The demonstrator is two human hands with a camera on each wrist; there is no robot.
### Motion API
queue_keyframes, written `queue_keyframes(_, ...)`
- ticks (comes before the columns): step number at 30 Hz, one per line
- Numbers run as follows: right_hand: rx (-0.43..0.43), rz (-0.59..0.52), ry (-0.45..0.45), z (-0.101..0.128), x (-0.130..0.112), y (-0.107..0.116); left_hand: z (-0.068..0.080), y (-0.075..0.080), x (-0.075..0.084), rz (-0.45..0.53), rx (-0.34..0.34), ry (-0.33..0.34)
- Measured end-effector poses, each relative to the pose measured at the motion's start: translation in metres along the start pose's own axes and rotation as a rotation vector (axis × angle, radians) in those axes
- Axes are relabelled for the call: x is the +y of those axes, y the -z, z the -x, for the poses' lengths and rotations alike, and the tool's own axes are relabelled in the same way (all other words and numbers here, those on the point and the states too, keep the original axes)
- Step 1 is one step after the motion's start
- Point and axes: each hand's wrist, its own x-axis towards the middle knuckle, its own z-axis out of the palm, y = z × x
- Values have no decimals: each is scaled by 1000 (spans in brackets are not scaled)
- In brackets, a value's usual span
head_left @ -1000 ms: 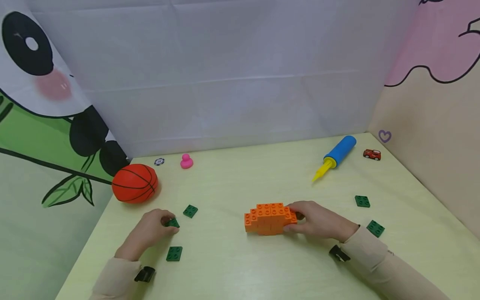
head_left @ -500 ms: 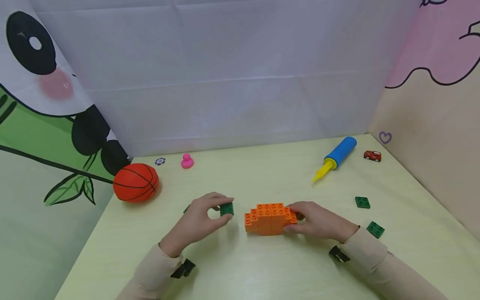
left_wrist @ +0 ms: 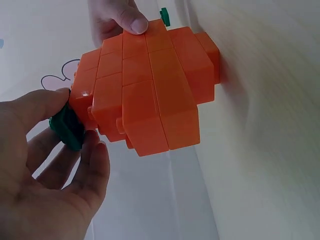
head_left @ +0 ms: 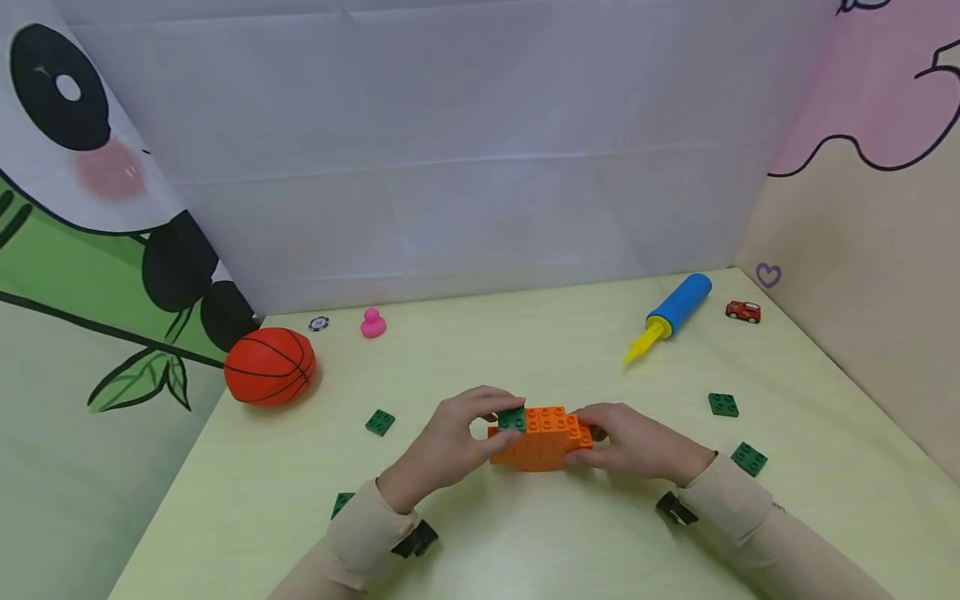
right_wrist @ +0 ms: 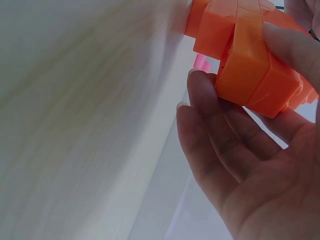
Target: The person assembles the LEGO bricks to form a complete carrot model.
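Observation:
An orange block build (head_left: 544,446), stepped at its ends, stands on the table in the middle of the head view. My right hand (head_left: 637,440) grips its right end between thumb and fingers. My left hand (head_left: 457,437) pinches a flat green building block (head_left: 512,419) at the upper left of the build. The left wrist view has that green block (left_wrist: 69,127) between thumb and fingertips, right at the studs of the orange build (left_wrist: 145,85). Up close in the right wrist view, my thumb and fingers hold the orange end (right_wrist: 255,70).
Loose green blocks lie left (head_left: 380,422) and right (head_left: 748,459); another (head_left: 342,503) is partly behind my left sleeve. Farther back are a basketball (head_left: 270,367), a poker chip (head_left: 318,323), a pink toy (head_left: 372,323), a blue-yellow pump (head_left: 678,304) and a red toy car (head_left: 743,312).
My left hand has picked up a green block from the left of the table and carried it right to the orange build. My right hand has kept its hold in place.

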Motion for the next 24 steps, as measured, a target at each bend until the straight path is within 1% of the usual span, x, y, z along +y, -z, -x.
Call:
queue_keyframes(3, 1, 0, 11, 0, 0, 1, -1, 0, -1, -4, -13, 29)
queue_keyframes(5, 1, 1, 15, 0, -1, 2, -2, 1, -2, -11, -25, 32)
queue_keyframes(12, 5, -11, 23, 0, -2, 4, -7, 5, -2, -32, -70, 1)
queue_keyframes(14, 4, -15, 16, 0, -2, 4, -5, 7, -4, -40, -73, -4)
queue_keyframes(16, 0, -21, 0, 0, -2, 3, 0, 12, -8, -55, -69, 2)
queue_keyframes(18, -4, -19, -15, 0, -2, 2, 10, 20, -12, -82, -60, 35)
queue_keyframes(20, -7, -17, -31, 0, -3, 0, 24, 33, -18, -122, -68, 96)
queue_keyframes(22, -5, -11, -44, 0, -3, -1, 40, 50, -25, -143, -110, 180)
queue_keyframes(24, -3, -7, -51, 0, -3, -1, 58, 68, -32, -171, -185, 274)
